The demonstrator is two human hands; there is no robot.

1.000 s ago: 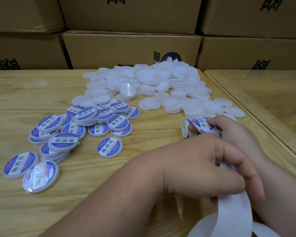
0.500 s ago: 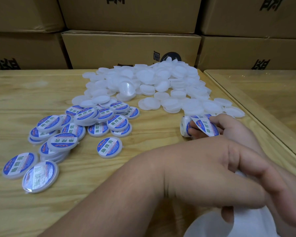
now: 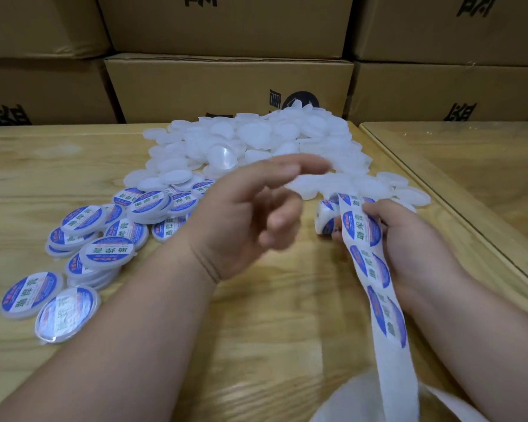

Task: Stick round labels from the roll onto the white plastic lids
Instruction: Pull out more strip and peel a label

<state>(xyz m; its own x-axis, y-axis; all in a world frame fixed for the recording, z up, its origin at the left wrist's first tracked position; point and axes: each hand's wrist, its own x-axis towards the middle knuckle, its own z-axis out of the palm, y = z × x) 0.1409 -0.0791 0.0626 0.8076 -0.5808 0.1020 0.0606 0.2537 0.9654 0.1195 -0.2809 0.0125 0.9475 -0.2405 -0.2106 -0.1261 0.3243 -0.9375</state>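
Now that the left hand (image 3: pixel 244 214) has lifted off the label roll (image 3: pixel 328 216), fingers loosely spread and empty, toward the white lids (image 3: pixel 256 138) beyond the roll, I judge a lid pickup next, while the right hand (image 3: pixel 400 239) grips the roll.

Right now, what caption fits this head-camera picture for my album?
Right hand holds the label roll; the blurred, empty left hand is raised near plain white lids.
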